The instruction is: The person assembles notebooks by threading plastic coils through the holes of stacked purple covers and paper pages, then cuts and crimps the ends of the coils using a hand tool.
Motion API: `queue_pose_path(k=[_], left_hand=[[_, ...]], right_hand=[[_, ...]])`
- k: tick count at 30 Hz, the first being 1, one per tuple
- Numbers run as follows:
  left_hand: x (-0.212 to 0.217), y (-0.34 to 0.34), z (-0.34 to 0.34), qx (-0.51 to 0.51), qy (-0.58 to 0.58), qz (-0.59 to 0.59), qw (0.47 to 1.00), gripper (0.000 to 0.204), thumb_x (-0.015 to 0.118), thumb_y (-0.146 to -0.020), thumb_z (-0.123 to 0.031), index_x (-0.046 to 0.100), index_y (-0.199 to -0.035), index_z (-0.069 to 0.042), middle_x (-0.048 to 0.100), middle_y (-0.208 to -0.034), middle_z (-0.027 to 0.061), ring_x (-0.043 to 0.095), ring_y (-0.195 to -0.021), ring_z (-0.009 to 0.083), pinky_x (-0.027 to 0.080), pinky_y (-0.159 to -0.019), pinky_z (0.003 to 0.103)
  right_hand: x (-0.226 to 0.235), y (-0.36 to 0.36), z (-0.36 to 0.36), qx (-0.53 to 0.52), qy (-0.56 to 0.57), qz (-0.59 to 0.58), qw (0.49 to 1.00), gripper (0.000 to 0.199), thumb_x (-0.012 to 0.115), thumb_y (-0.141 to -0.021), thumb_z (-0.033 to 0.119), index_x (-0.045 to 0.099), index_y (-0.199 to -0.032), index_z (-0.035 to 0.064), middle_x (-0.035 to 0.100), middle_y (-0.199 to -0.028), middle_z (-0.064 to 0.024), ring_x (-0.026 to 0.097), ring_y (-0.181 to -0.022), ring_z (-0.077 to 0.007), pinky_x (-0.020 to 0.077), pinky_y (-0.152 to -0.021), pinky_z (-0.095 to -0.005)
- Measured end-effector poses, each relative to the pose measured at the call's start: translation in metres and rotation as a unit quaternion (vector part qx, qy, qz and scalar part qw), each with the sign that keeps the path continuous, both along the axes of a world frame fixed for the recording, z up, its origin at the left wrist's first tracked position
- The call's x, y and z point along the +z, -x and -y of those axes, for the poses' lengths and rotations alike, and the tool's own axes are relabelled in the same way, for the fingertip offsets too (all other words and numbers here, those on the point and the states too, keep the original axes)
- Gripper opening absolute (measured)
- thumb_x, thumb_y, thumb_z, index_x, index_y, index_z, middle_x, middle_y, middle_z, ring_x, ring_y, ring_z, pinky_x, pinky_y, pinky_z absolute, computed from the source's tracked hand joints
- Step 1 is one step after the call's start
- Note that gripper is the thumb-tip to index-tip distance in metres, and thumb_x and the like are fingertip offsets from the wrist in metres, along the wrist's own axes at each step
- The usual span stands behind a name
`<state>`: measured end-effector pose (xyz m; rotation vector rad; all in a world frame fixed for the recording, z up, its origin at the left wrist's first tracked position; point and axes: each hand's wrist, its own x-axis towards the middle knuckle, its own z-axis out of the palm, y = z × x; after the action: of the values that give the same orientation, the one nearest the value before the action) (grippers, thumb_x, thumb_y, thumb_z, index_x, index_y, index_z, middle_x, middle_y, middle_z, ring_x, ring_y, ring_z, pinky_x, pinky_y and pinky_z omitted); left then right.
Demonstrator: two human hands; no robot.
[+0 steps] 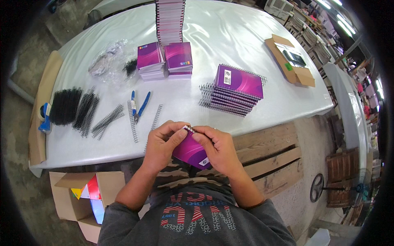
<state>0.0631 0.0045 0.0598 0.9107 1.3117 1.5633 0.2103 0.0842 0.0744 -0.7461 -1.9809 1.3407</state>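
A small purple notebook [190, 150] is held tilted over my lap, just off the table's front edge. My left hand [165, 141] pinches its upper left corner with thumb and fingers. On the same top edge, my right hand [218, 148] grips with its thumb on the cover. A dark spiral coil [190, 129] shows along that edge between my thumbs; how far it runs through the holes is hidden by my fingers. Loose black spiral coils [155, 117] lie on the table beyond my left hand, near blue-handled pliers [140, 107].
Purple notebooks with coils [238, 88] are stacked at right, others [151, 59] stand farther back beside a tall pile [170, 22]. Bundles of black coils [65, 105] and a blue tape dispenser [45, 119] lie left. An open carton [67, 192] is below; a cardboard tray [289, 61] sits far right.
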Motion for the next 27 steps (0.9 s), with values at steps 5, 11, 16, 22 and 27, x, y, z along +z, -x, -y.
queue_pose_path(k=[5,11,16,22,27], left_hand=[[-0.003,0.019,-0.005,-0.086,0.008,0.068,0.994,0.017,0.061,-0.083,-0.007,0.062,-0.098,-0.001,0.061,-0.088,0.0014,0.055,-0.082,0.0078,0.043,-0.075,0.022],[-0.006,0.037,-0.009,-0.185,0.027,0.08,0.979,0.013,0.059,-0.076,0.003,0.058,-0.088,-0.002,0.057,-0.083,0.0009,0.053,-0.078,0.0067,0.043,-0.07,0.02],[-0.006,0.031,-0.016,-0.226,0.032,0.05,0.972,0.014,0.057,-0.067,0.006,0.051,-0.073,-0.005,0.048,-0.07,-0.0007,0.045,-0.065,0.0091,0.038,-0.063,0.024],[0.034,0.018,-0.022,-0.231,0.017,-0.244,0.942,0.034,0.071,-0.077,-0.013,0.059,-0.107,-0.004,0.061,-0.085,0.0023,0.055,-0.076,0.0104,0.04,-0.063,0.02],[0.069,0.003,-0.088,0.021,-0.061,-0.296,0.953,0.032,0.064,-0.084,-0.016,0.053,-0.108,0.001,0.064,-0.084,0.0056,0.055,-0.07,0.0108,0.043,-0.064,0.022]], right_hand=[[-0.001,-0.002,0.001,-0.004,-0.079,-0.011,0.997,0.018,0.066,-0.08,0.012,0.063,-0.095,0.0022,0.064,-0.082,-0.0139,0.062,-0.068,-0.0264,0.0472,-0.061,-0.0315],[0.0,0.0,0.008,-0.005,-0.15,0.008,0.989,0.018,0.07,-0.076,0.013,0.064,-0.09,0.0051,0.062,-0.073,-0.0107,0.059,-0.06,-0.0257,0.0455,-0.054,-0.0324],[0.001,-0.008,0.012,-0.002,-0.208,0.028,0.978,0.017,0.07,-0.075,0.015,0.064,-0.088,0.0071,0.059,-0.066,-0.0097,0.057,-0.057,-0.0278,0.0442,-0.053,-0.0352],[0.023,-0.034,-0.01,-0.037,-0.136,0.011,0.99,0.023,0.068,-0.077,0.011,0.066,-0.1,0.0067,0.065,-0.078,-0.0126,0.062,-0.065,-0.0242,0.0475,-0.06,-0.0321],[0.033,-0.08,-0.071,-0.193,-0.032,-0.132,0.972,0.038,0.063,-0.084,0.014,0.056,-0.12,0.0034,0.066,-0.092,-0.0083,0.062,-0.082,-0.0173,0.0476,-0.077,-0.0287]])
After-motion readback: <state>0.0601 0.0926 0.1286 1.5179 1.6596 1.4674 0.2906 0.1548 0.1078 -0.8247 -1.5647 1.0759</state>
